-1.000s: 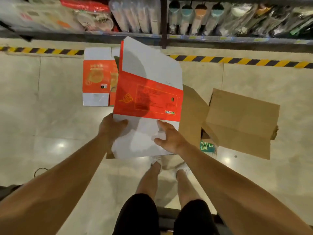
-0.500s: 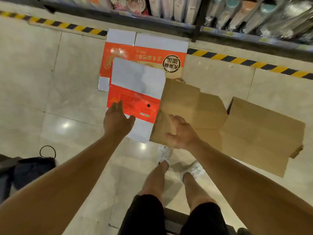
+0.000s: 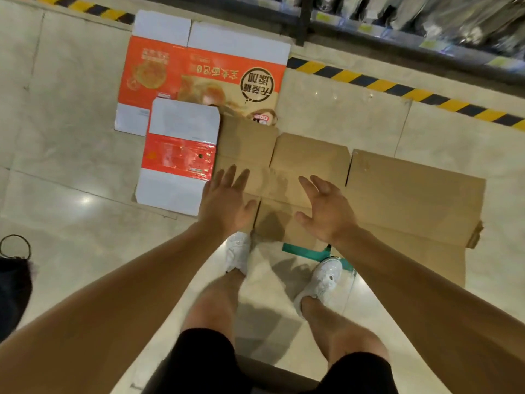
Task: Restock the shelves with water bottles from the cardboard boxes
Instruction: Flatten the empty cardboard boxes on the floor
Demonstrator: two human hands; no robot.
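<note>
Cardboard boxes (image 3: 309, 172) lie flattened on floor (image 3: 71, 155) by shelves (image 3: 426, 21); left hand (image 3: 224, 200) and right hand (image 3: 324, 209) spread wide, empty. Unpacking looks done; no water bottles identifiable.

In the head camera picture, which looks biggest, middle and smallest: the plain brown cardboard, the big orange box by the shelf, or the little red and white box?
1. Plain brown cardboard
2. Big orange box
3. Little red and white box, lying partly on the orange one
</note>
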